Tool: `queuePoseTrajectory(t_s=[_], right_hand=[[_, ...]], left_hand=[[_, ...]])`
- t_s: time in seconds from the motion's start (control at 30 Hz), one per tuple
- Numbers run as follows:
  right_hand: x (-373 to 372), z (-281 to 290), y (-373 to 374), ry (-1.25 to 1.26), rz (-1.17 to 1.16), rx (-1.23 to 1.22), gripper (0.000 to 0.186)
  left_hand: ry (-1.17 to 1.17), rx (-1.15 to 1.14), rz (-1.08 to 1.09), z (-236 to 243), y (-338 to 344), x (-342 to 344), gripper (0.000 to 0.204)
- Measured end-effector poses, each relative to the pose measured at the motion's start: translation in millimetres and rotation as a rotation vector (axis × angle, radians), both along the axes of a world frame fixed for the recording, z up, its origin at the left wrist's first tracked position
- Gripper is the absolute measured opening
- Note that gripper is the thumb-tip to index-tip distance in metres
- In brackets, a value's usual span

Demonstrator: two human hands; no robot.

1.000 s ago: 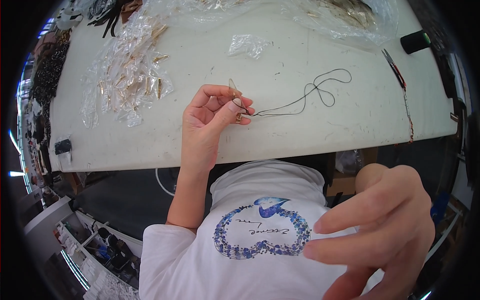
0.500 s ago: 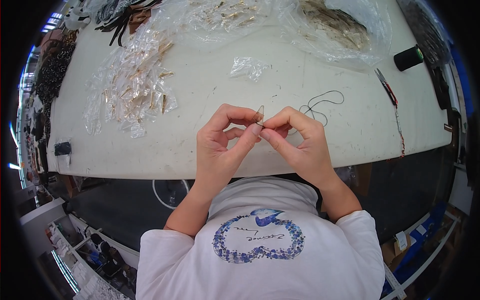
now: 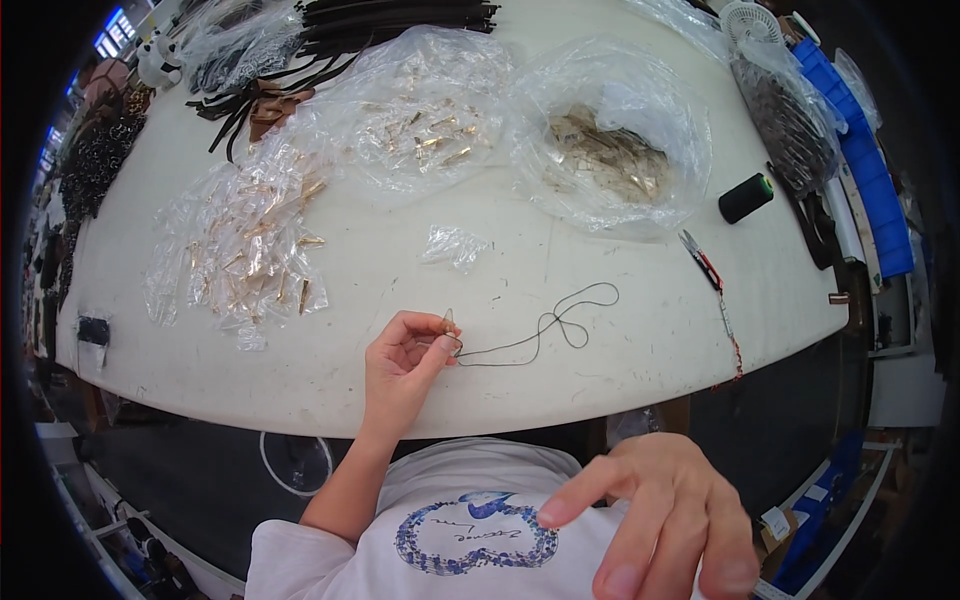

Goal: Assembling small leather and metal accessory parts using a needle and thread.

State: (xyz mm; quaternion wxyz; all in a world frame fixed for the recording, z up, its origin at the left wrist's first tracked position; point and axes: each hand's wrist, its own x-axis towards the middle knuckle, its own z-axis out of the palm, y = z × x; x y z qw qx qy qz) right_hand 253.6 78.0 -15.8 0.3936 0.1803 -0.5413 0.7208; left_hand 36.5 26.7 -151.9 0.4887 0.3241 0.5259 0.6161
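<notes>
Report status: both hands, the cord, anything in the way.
Left hand pinches a small gold clasp on the dark cord. Right hand empty, off the table. Cord lies looped, nothing on it.

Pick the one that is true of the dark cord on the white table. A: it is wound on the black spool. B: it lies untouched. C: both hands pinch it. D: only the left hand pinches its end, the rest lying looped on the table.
D: the left hand pinches one end of the dark cord beside a small gold clasp, while the right hand is off the white table, near the camera.
</notes>
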Motion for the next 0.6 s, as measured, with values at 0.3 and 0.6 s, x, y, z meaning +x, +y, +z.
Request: queuePoseTrajectory(t_s=[0.3, 0.6], right_hand=[[-2.9, 0.6, 4.6, 0.019, 0.049, 0.187, 0.068], [-18.1, 17.6, 1.9, -0.026, -0.050, 0.230, 0.071]], left_hand=[[-0.021, 0.001, -0.036, 0.4, 1.4, 3.6, 0.012], [0.014, -0.013, -0.023, -1.6, -0.3, 2.2, 0.012]])
